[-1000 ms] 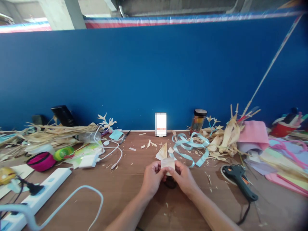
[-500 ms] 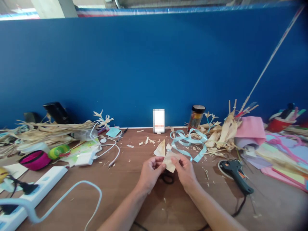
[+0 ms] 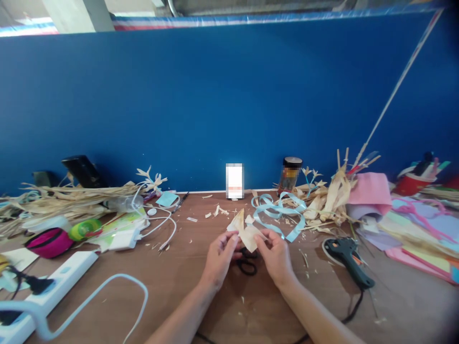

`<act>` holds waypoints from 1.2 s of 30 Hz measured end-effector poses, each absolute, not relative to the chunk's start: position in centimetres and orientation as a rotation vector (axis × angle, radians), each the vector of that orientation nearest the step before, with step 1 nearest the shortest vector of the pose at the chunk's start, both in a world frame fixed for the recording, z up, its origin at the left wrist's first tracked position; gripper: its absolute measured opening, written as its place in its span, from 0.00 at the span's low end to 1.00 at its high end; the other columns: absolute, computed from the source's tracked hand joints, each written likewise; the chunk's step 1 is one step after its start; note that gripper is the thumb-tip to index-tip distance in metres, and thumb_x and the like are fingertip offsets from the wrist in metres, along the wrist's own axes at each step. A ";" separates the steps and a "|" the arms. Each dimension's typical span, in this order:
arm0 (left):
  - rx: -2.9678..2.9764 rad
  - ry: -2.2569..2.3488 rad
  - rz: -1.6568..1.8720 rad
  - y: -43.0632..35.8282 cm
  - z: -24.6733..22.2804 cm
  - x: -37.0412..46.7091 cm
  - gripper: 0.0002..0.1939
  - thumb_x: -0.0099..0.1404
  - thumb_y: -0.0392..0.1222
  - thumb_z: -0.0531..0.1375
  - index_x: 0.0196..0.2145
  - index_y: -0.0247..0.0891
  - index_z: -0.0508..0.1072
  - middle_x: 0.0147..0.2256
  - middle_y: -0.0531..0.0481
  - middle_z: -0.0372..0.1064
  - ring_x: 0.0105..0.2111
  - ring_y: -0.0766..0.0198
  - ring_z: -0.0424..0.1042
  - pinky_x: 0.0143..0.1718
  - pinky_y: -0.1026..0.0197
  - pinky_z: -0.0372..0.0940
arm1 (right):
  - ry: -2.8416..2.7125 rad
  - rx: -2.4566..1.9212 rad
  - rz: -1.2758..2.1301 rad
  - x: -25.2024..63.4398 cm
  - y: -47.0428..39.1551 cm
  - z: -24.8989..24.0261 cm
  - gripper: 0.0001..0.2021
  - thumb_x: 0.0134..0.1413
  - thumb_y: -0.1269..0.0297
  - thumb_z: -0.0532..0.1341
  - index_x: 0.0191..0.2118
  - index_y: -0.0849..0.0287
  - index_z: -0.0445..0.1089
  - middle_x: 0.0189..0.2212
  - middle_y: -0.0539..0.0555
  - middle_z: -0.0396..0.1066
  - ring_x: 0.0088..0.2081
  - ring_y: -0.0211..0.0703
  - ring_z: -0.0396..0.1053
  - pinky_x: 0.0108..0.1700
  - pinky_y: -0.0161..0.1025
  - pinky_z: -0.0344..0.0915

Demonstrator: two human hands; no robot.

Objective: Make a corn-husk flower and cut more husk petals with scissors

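Note:
A small pale piece of dried corn husk (image 3: 249, 239) is held up over the middle of the table. My right hand (image 3: 275, 253) pinches its right side between thumb and fingers. At its left edge, the thumb and forefinger of my left hand (image 3: 220, 258) are closed together; the exact contact there is hard to make out. Beneath the hands lie scissors (image 3: 247, 268) with black looped handles, their blades hidden. Just beyond the fingers is a pointed husk piece (image 3: 236, 220) on the table.
Light blue ribbon (image 3: 297, 231) curls behind my right hand. Farther right rests a glue gun (image 3: 349, 263), its cord trailing forward. A white power strip (image 3: 53, 291) and cable stand at left. Husk bundles (image 3: 86, 193), a jar (image 3: 289, 177) and a bright phone-like screen (image 3: 234, 181) line the blue partition.
The husk piece has turned between my hands. My left thumb has shifted from its face to its left edge, and more of the scissors' handles shows. The view has shifted slightly.

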State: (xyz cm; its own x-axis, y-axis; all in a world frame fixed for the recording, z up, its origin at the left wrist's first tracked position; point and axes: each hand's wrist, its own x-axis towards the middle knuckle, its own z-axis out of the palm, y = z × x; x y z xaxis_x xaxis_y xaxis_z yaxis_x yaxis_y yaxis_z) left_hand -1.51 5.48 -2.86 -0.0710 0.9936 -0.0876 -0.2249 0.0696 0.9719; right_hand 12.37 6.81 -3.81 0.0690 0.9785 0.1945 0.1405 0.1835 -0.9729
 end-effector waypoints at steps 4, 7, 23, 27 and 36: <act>1.038 1.156 1.240 5.4 -3.4 -1.1 0.17 0.46 0.47 0.64 0.30 0.32 0.69 0.26 0.50 0.68 0.25 0.68 0.67 0.26 0.67 0.63 | -1.361 -1.170 0.938 12.1 6.7 -3.8 0.08 0.47 0.60 0.57 0.29 0.59 0.61 0.21 0.50 0.66 0.23 0.38 0.64 0.25 0.33 0.62; 1.046 1.185 1.337 5.7 -3.9 -1.3 0.14 0.50 0.49 0.60 0.27 0.33 0.68 0.23 0.52 0.66 0.22 0.70 0.64 0.25 0.68 0.61 | -1.394 -1.136 0.971 11.8 6.5 -4.0 0.07 0.47 0.62 0.57 0.32 0.59 0.60 0.24 0.51 0.68 0.26 0.40 0.67 0.27 0.34 0.63; 1.353 1.235 1.189 5.2 -3.6 -1.4 0.10 0.56 0.43 0.54 0.27 0.34 0.70 0.22 0.52 0.66 0.23 0.67 0.63 0.23 0.68 0.57 | -1.534 -1.226 0.956 12.1 6.2 -3.3 0.09 0.49 0.60 0.55 0.27 0.60 0.66 0.21 0.48 0.66 0.25 0.38 0.62 0.27 0.32 0.59; 1.396 1.300 1.229 5.2 -3.5 -1.3 0.11 0.54 0.46 0.56 0.24 0.33 0.69 0.21 0.53 0.63 0.22 0.69 0.60 0.23 0.68 0.55 | -1.567 -1.196 0.952 12.0 6.3 -3.4 0.09 0.48 0.61 0.55 0.26 0.60 0.65 0.21 0.48 0.66 0.26 0.38 0.62 0.29 0.32 0.59; 1.302 1.218 1.213 5.5 -4.3 -1.4 0.07 0.56 0.40 0.53 0.28 0.33 0.69 0.23 0.54 0.63 0.23 0.70 0.59 0.24 0.69 0.55 | -1.461 -1.197 1.091 11.9 6.3 -3.4 0.07 0.48 0.62 0.56 0.25 0.60 0.63 0.20 0.47 0.62 0.23 0.35 0.58 0.26 0.30 0.56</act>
